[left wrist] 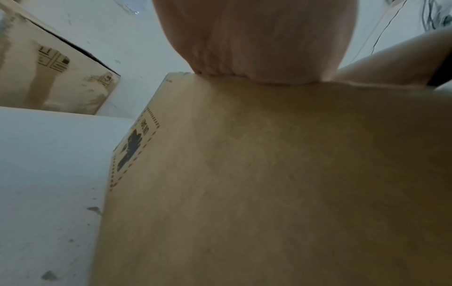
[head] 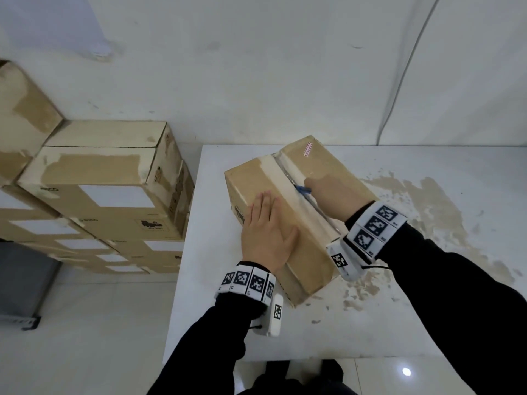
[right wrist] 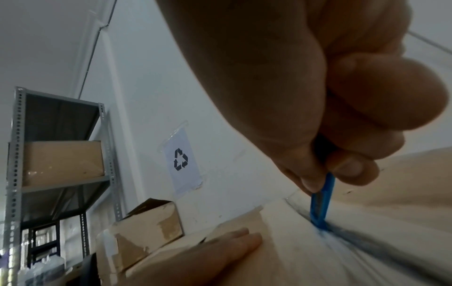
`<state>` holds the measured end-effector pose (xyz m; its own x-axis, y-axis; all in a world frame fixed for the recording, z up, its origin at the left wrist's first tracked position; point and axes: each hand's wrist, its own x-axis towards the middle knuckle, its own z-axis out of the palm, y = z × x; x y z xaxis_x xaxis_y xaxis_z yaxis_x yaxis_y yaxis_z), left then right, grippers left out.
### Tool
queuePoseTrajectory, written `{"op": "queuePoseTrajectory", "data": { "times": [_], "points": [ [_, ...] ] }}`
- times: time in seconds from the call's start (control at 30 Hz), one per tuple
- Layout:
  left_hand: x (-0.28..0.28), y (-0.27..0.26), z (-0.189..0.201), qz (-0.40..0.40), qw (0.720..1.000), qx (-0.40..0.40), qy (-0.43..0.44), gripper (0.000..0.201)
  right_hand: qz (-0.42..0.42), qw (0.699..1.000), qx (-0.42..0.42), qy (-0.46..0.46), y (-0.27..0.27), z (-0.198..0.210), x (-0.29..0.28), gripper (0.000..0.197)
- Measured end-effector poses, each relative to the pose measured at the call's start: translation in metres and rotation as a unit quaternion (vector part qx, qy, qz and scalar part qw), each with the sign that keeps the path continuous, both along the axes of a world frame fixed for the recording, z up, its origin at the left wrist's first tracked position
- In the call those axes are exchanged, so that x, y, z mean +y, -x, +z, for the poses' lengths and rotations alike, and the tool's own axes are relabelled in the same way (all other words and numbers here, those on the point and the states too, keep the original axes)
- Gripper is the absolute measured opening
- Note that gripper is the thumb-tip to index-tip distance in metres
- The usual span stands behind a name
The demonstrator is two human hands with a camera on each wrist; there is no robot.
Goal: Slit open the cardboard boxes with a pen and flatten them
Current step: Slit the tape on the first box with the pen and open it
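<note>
Cardboard box [head: 285,215] sitting on the white table [head: 399,323], taped seam up. Left hand [head: 266,235] pressed flat on the near-left top, fingers straight. Right hand [head: 330,195] curled tight round a blue pen [right wrist: 320,203] (tip down in the seam). More stacked boxes [head: 99,189] far left.

A white wall [head: 256,67], scuffed in places, is seen behind a white desk [head: 427,323] whose top is marked with brownish patches. Pale glossy floor tiles [head: 85,323] are lit by a reflected lamp spot. A grey metal shelving unit [right wrist: 17,154] and a taped recycling sign [right wrist: 182,160] are shown against the wall.
</note>
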<state>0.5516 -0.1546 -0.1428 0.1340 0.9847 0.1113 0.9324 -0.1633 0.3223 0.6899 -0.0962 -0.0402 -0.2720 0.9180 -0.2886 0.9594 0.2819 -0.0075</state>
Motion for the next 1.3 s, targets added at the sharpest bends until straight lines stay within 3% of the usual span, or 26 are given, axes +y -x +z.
{"op": "queuePoseTrajectory", "data": {
  "times": [0.47, 0.83, 1.1, 1.3],
  "points": [
    [-0.001, -0.002, 0.003, -0.003, 1.000, -0.012, 0.013, 0.087, -0.027, 0.999, 0.022, -0.031, -0.014, 0.006, -0.028, 0.026],
    [-0.002, 0.001, 0.003, 0.003, 1.000, -0.023, 0.012, 0.084, -0.068, 0.992, 0.067, -0.078, -0.034, -0.022, -0.049, 0.021],
    [-0.001, 0.001, 0.000, 0.001, 1.000, -0.023, 0.006, 0.084, -0.072, 0.985, 0.135, -0.075, -0.033, -0.026, -0.049, 0.031],
    [-0.001, 0.001, 0.001, 0.002, 1.000, -0.027, 0.007, 0.086, -0.052, 0.992, 0.096, -0.065, -0.026, -0.026, -0.041, 0.031]
  ]
}}
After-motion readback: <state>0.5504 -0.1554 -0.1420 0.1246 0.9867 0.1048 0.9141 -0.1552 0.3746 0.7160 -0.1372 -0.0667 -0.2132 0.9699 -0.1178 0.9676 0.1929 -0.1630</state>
